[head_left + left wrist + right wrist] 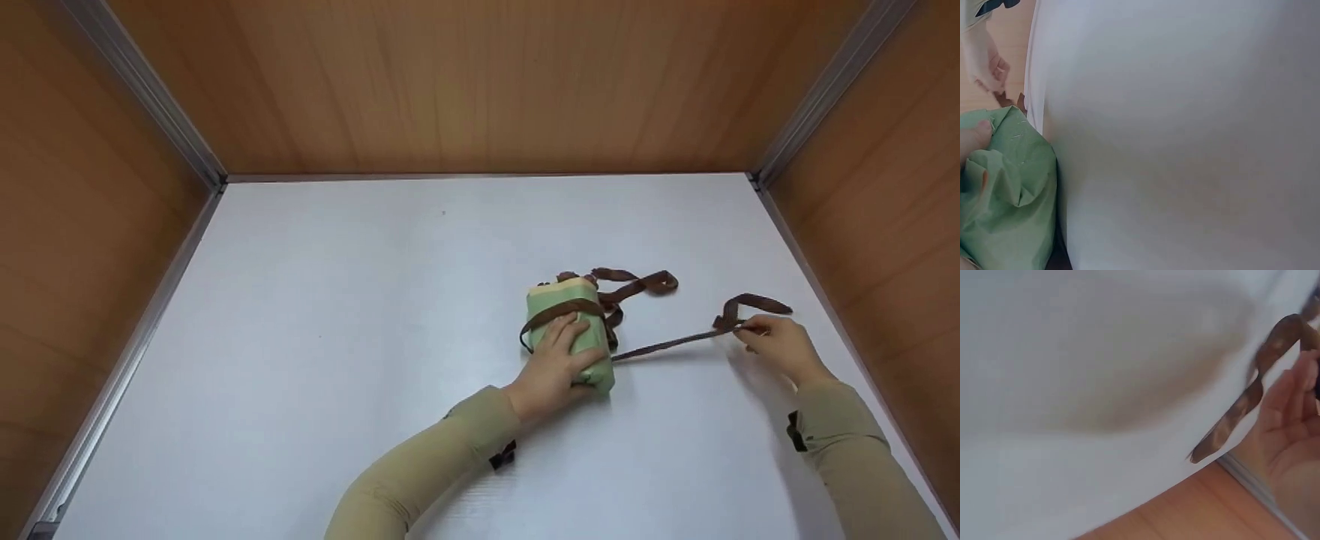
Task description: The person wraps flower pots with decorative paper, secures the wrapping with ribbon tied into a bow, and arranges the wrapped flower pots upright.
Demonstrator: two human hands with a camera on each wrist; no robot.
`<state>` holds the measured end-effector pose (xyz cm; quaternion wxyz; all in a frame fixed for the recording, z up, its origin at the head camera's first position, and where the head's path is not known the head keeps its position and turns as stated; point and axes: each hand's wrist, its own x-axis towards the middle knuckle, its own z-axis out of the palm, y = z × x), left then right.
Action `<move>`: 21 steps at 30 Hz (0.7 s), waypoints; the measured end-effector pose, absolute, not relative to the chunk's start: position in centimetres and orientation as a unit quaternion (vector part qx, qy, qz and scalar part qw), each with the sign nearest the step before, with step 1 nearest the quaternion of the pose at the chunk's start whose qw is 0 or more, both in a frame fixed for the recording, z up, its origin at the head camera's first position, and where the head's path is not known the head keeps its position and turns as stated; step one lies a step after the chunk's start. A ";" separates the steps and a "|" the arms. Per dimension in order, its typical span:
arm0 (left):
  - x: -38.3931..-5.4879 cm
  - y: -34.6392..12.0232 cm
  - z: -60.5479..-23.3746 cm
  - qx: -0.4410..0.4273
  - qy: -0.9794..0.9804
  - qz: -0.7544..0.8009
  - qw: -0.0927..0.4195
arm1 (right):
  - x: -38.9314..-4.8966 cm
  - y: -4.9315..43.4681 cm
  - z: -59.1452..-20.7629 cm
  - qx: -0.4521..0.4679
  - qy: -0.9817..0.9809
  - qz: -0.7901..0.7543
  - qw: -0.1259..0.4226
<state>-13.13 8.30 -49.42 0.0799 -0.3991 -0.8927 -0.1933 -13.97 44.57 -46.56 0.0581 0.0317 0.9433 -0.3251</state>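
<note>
A green fabric bundle (585,367) with a pale yellow far end and a brown ribbon (566,308) across it lies on the white table. My left hand (551,371) holds it from above, fingers spread over its near half. In the left wrist view the thumb (978,136) presses into creased green cloth. Off to the right, my right hand (784,346) pinches a long brown tie (667,345) that runs taut from the bundle's side. The tie's loose end (1227,430) hangs past the fingers in the right wrist view.
Another brown ribbon (637,283) lies curled on the table behind the bundle. Wood panels (480,90) enclose the white table (337,300) at the back and both sides, with metal strips along the edges. The right panel (885,262) stands close to my right hand.
</note>
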 end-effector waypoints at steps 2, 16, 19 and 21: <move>-13.1 8.4 -49.4 -0.400 -0.892 -0.194 0.077 | -14.3 44.7 -45.9 0.048 0.920 -0.387 0.027; -13.0 8.7 -49.4 -0.405 -0.891 -0.183 0.088 | -18.1 37.8 -39.3 -0.017 0.861 -0.497 -0.103; -13.0 8.9 -49.3 -0.406 -0.891 -0.184 0.088 | -19.3 36.6 -38.2 -0.044 0.875 -0.477 -0.071; -13.0 9.0 -49.4 -0.407 -0.890 -0.187 0.086 | -19.9 36.0 -37.8 -0.056 0.883 -0.464 -0.052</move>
